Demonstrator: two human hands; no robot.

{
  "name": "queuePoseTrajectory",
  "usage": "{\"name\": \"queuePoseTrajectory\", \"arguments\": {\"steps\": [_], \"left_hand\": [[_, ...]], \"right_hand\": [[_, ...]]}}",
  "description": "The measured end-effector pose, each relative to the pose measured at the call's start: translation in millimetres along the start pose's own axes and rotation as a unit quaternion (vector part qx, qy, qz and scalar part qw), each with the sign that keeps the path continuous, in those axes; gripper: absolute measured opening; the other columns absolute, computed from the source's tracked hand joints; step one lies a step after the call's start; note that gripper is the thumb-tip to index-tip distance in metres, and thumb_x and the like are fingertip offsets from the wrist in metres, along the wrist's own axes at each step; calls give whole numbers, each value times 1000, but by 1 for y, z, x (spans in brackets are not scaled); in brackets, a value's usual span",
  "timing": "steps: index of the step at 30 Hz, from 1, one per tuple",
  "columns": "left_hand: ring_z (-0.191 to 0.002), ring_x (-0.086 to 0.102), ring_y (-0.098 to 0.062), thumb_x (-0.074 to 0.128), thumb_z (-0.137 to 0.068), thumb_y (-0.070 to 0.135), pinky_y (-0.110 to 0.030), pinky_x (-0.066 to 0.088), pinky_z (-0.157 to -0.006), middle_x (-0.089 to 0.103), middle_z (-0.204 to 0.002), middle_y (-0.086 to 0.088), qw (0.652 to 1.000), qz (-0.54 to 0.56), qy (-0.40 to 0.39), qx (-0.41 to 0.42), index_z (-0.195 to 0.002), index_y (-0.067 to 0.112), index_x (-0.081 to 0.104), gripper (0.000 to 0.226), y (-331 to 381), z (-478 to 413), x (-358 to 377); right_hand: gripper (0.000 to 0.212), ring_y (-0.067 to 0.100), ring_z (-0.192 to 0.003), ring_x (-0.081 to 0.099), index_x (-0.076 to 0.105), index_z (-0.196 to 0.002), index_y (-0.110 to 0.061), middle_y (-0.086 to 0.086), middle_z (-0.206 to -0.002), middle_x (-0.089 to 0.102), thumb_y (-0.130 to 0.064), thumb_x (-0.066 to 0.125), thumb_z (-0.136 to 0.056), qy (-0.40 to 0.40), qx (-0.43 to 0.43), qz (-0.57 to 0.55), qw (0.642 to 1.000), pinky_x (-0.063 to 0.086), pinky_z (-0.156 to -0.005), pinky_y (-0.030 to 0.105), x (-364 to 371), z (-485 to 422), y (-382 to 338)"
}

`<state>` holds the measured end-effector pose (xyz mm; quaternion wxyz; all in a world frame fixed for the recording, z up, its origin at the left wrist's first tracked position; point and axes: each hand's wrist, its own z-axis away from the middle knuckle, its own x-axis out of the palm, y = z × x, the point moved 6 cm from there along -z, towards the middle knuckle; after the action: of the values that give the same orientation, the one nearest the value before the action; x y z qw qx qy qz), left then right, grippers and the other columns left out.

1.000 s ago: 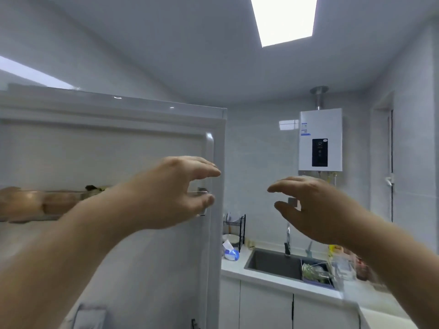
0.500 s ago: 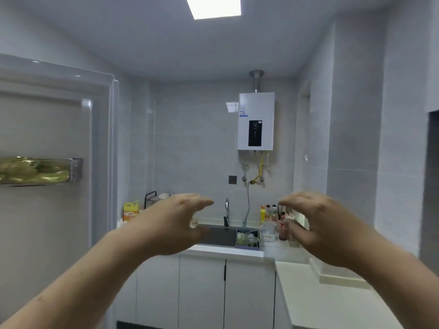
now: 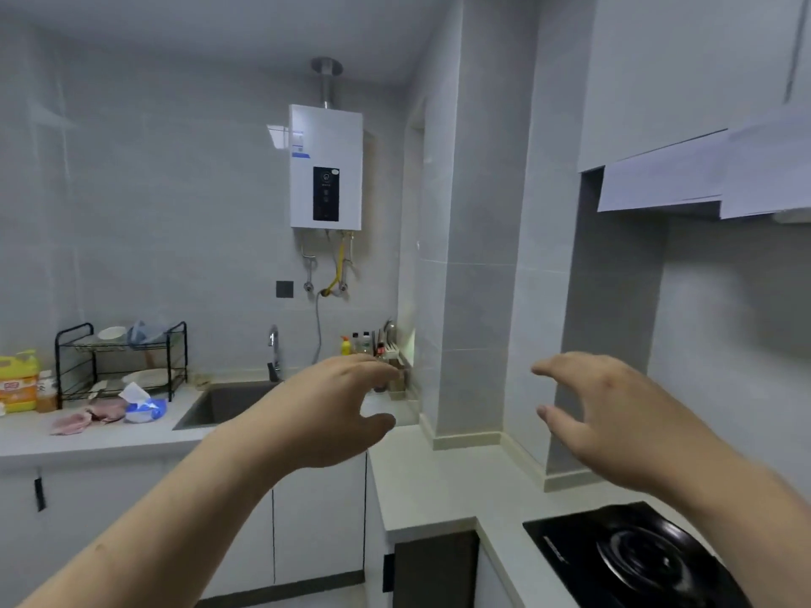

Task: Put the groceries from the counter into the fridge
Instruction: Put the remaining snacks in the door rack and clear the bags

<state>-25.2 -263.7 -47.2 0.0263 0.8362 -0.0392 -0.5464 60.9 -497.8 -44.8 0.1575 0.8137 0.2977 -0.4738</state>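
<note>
While both arms stretch forward across mid-frame, the left hand and right hand hang in the air, fingers loosely curved and thumbs spread, holding nothing. Below them runs the counter. On it at the left edge of the frame stand a yellow jug and a dish rack. A pink bundle and a blue-and-white packet lie in front, beside the sink. Which of these are groceries cannot be told.
</note>
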Motion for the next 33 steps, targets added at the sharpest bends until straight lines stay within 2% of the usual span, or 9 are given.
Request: {"name": "queuePoseTrajectory", "arguments": {"steps": [3,6,9,16,20,24,33], "left_hand": [[-138,33,-4,55,-94,45,-25,28,-112,36,-152,18,999,25,-17,36,-149,37,29,62,13,-29,29],[-141,28,-5,53,-95,46,-25,25,-114,31,-154,18,996,50,-34,71,-151,38,24,63,26,-60,58],[-139,30,-5,51,-95,46,-24,27,-112,33,-152,18,989,75,-49,115,-150,37,26,61,43,-93,79],[-136,36,-5,51,-95,45,-24,32,-109,37,-149,18,968,136,-73,195,-148,35,32,57,83,-154,123],[-137,36,-6,53,-94,43,-22,29,-109,39,-149,15,944,201,-102,239,-146,31,37,56,115,-175,151],[-136,38,-6,56,-92,44,-25,32,-110,41,-148,15,914,252,-125,293,-144,33,40,56,166,-182,180],[-132,42,-4,56,-92,42,-23,36,-106,43,-146,18,853,281,-176,403,-142,32,43,53,308,-152,215]], "right_hand": [[51,4,-137,33,37,-144,-38,-21,-148,39,-46,48,-95,-18,49,13,999,33,-113,29,13,8,29],[58,3,-139,30,27,-149,-39,-23,-151,33,-46,49,-95,-36,93,25,995,29,-113,25,24,14,53],[65,3,-140,28,19,-151,-41,-23,-152,30,-46,50,-95,-42,139,32,989,27,-113,23,30,20,74],[65,4,-142,24,18,-153,-38,-21,-154,26,-45,50,-96,-65,232,72,968,21,-111,18,42,32,114],[65,5,-142,23,18,-153,-37,-19,-156,26,-43,50,-97,-77,288,89,950,19,-112,18,46,54,134],[63,6,-142,24,19,-153,-38,-19,-156,26,-41,49,-97,-88,353,107,925,20,-113,20,41,96,156],[59,9,-140,30,27,-151,-34,-15,-153,33,-43,50,-98,-78,488,155,856,25,-111,22,-16,230,201]]}}
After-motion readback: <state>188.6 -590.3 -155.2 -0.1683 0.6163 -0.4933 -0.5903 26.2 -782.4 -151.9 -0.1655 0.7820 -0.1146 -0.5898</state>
